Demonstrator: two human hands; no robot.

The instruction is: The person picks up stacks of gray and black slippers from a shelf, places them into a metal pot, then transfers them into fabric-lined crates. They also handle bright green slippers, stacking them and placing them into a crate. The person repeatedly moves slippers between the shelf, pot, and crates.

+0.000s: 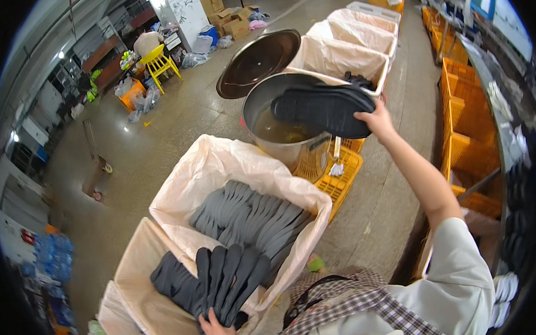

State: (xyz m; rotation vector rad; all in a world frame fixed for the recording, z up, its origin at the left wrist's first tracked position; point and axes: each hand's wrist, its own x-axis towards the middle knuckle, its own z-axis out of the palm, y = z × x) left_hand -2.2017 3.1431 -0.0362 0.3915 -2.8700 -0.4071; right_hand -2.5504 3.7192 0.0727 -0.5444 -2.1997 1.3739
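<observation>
My right hand (378, 120) is closed on the end of a few stacked black shoe soles (325, 108), held out over a large metal pot (275, 148). Brownish liquid (276, 125) shows inside the pot, partly covered by the soles. Down at the lower middle, my left hand (217, 330) grips the near ends of a fan of dark grey shoe soles (232, 278). That fan rises from a lined bin (138, 270), where more dark soles (174, 278) lie. The adjoining lined bin (183, 175) holds rows of grey soles (247, 212).
A round dark lid (260, 63) is tilted beside the pot. Yellow crates (345, 182) stand beneath and beside it. Farther lined bins (340, 53) line up behind, one holding black pieces (358, 81). Orange crates (465, 108) run along the right; a yellow chair (158, 63) stands far left.
</observation>
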